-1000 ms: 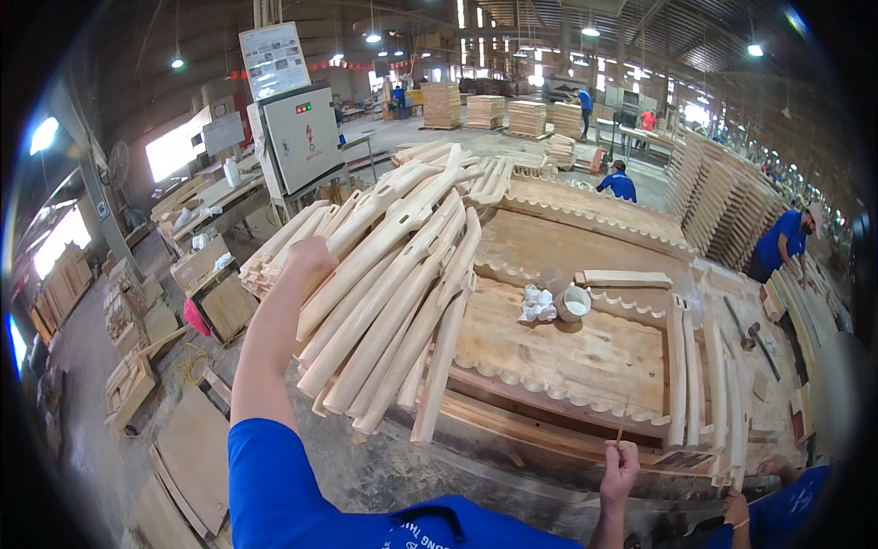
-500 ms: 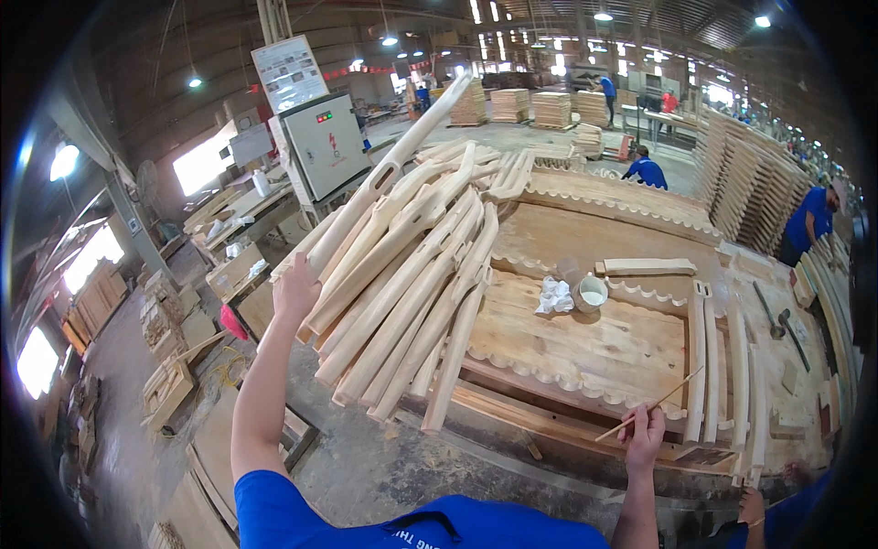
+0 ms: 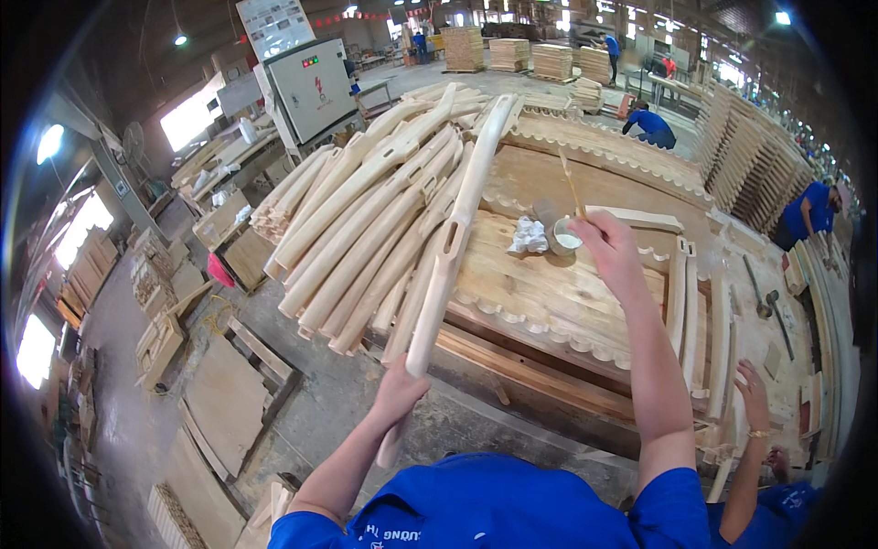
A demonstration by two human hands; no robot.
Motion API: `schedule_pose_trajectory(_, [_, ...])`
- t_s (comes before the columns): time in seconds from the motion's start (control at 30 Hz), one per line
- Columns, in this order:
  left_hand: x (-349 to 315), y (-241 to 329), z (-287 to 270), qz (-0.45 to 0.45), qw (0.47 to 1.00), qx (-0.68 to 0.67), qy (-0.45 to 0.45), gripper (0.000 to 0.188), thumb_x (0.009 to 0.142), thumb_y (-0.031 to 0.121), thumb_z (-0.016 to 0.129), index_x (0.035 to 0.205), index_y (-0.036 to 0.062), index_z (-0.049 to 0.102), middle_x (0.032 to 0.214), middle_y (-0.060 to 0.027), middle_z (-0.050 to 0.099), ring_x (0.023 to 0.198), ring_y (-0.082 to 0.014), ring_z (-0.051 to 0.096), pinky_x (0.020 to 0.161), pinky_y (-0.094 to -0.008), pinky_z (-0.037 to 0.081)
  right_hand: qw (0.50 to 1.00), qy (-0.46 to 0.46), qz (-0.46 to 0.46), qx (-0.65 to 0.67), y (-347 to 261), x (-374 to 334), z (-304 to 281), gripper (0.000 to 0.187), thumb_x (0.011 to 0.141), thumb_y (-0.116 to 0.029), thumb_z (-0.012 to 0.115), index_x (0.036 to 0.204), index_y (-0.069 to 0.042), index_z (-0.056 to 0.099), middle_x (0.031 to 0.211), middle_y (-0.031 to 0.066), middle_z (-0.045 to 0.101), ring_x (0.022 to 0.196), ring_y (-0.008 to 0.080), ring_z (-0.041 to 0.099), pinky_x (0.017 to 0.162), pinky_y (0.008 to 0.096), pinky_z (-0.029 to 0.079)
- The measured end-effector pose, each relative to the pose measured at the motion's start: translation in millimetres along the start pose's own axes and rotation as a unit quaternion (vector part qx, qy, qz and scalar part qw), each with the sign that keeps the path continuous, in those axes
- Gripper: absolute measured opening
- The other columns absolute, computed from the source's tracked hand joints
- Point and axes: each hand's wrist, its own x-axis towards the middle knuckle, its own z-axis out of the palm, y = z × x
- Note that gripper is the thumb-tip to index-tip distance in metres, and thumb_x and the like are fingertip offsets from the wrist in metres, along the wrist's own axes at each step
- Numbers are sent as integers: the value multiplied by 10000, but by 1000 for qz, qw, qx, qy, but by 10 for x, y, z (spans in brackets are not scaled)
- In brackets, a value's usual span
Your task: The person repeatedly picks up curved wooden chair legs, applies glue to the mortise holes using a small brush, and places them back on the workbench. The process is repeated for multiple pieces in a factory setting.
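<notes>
My left hand (image 3: 400,392) is closed round the near end of a long, pale wooden post (image 3: 469,197). The post slants away from me across the edge of a pile of similar posts (image 3: 366,197); a slot is cut through its face. In my right hand (image 3: 605,245), held over the workbench, is a thin wooden stick (image 3: 573,188), its far end pointing up and away. Just beside that hand stands a small cup (image 3: 565,242) with white liquid in it, partly covered by my fingers. Crumpled white material (image 3: 528,235) lies left of the cup.
Scalloped wooden rails (image 3: 585,151) edge the bench boards. Right of them lie curved wooden strips (image 3: 718,339) and hammers (image 3: 782,325). A co-worker's hand (image 3: 754,393) reaches in at the lower right. A grey electrical cabinet (image 3: 311,87) stands beyond the pile.
My left hand has drawn the post off the pile's left side and swung it right, toward me. My right hand has carried the stick from the bench's front edge up to the cup.
</notes>
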Motion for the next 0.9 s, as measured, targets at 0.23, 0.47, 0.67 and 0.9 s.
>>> schedule_pose_trajectory(0.23, [208, -30, 651, -78, 996, -6, -36, 428, 733, 144, 600, 1060, -49, 402, 744, -148, 554, 549, -203, 576, 508, -342, 505, 979, -28, 84, 182, 243, 245, 827, 212, 921, -222, 535, 874, -16, 524, 676, 45, 583, 522, 94, 580, 468, 234, 479])
schedule_pose_trajectory(0.47, [172, 176, 572, -99, 987, -41, -116, 694, 765, 185, 573, 1327, -10, 215, 799, -200, 595, 601, -254, 613, 558, -370, 501, 972, -37, 127, 193, 582, 409, 1455, 251, 928, -240, 495, 868, 4, 506, 656, 66, 576, 510, 145, 606, 439, 253, 482])
schedule_pose_trajectory(0.67, [183, 211, 515, -89, 982, -75, -148, 734, 775, 170, 561, 1370, 11, 162, 816, -195, 583, 589, -245, 592, 571, -364, 491, 944, -101, 249, 192, 891, 524, 1615, 247, 927, -216, 466, 875, 23, 493, 659, 91, 590, 495, 170, 609, 434, 283, 499])
schedule_pose_trajectory(0.9, [189, 70, 520, -68, 982, -95, -145, 733, 790, 117, 566, 1387, 35, 148, 803, -135, 530, 539, -174, 543, 489, -303, 466, 984, -166, 72, 3, 808, 278, 1790, 263, 918, -234, 490, 801, 1, 505, 649, 136, 588, 539, 255, 612, 500, 339, 496])
